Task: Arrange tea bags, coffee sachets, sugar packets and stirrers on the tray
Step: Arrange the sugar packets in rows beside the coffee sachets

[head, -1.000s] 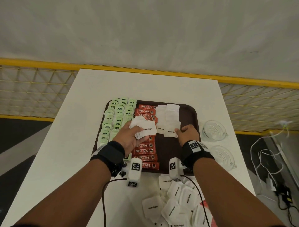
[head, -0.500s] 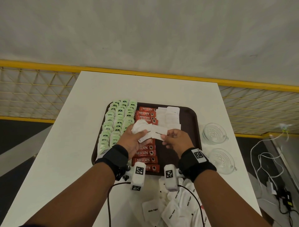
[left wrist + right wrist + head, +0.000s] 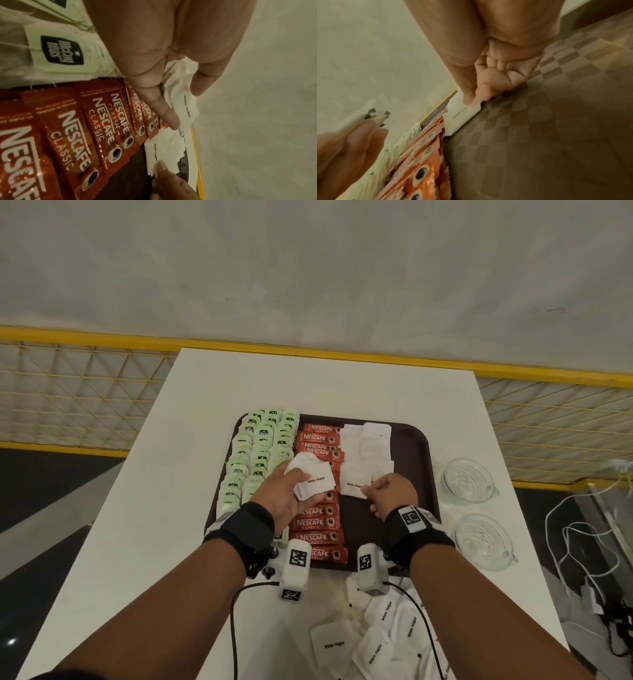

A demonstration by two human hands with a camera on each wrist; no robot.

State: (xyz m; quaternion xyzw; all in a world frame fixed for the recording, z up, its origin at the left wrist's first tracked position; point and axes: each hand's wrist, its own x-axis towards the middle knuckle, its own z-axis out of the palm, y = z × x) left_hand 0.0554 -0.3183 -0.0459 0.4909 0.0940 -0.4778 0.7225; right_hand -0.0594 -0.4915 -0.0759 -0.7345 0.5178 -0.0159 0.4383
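the left hand [image 3: 279,498] is gripping a bunch of sugar packets [image 3: 313,481] over the coffee sachets [image 3: 317,522]; the right hand [image 3: 390,496] is pinching one packet [image 3: 352,484], seemingly touching the tray [image 3: 416,460], beside the sachets.

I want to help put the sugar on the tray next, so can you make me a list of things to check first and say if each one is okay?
1. Left hand has more sugar ready: ok, it grips a bunch of sugar packets.
2. Right hand has one packet: ok, its fingers pinch a single sugar packet at the near end of the sugar rows.
3. Room left on the tray: ok, bare brown space lies nearer to the person and to the right.
4. Coffee sachets and tea bags tidy: ok, both lie in rows.
5. More sugar waiting: ok, loose packets lie on the table.
6. Stirrers: cannot tell, none in view.
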